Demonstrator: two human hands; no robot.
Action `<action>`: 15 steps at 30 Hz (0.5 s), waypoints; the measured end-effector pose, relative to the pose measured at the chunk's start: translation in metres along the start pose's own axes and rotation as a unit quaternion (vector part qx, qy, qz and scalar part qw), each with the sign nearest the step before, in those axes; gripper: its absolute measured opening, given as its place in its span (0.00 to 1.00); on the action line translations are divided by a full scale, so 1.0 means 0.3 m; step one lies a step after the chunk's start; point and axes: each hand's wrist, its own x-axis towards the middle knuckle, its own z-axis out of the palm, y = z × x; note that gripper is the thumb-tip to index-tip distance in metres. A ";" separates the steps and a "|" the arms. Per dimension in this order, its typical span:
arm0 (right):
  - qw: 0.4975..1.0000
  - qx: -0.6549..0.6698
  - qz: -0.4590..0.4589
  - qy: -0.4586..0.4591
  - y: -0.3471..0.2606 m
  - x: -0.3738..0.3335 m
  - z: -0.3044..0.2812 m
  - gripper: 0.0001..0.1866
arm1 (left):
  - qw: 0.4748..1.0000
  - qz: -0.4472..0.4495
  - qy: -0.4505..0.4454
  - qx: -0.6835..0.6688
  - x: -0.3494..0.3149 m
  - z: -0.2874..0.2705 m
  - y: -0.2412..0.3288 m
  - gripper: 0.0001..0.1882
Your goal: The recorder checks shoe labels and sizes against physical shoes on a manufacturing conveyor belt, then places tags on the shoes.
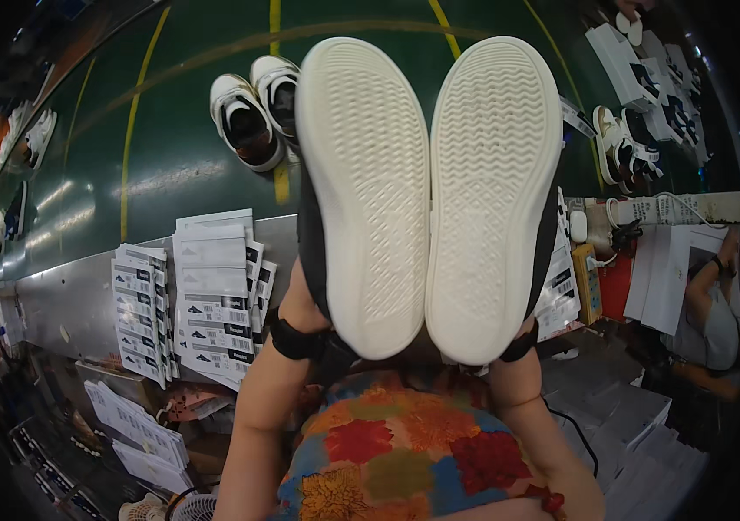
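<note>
– Fingers first: how are they closed?

– I cannot tell. They are hidden behind the pair of dark-sided shoes with white, wave-patterned rubber soles (374, 200), raised between the left hand (297, 300) and the right hand (528, 327).

– Which step is in hand, then?

– Showing the undersides, I'd judge: both soles face the wearer, side by side. Any next move calls for supporting both shoes together and minding the white-and-black pair of shoes (253, 117) on the green table (170, 156) beyond.

– What about containers?

– Left of the hands are stacks of white, labelled cardboard (214, 300), perhaps folded or nested boxes; I see nothing inside. Further right, near another person's bare arm (700, 293), is what looks like an open white cardboard box (658, 278), its contents unclear.
</note>
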 end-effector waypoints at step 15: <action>0.928 -0.287 0.094 -0.220 0.201 -0.007 0.179 0.09 | 0.656 0.065 0.127 0.741 -0.299 0.218 0.242 0.12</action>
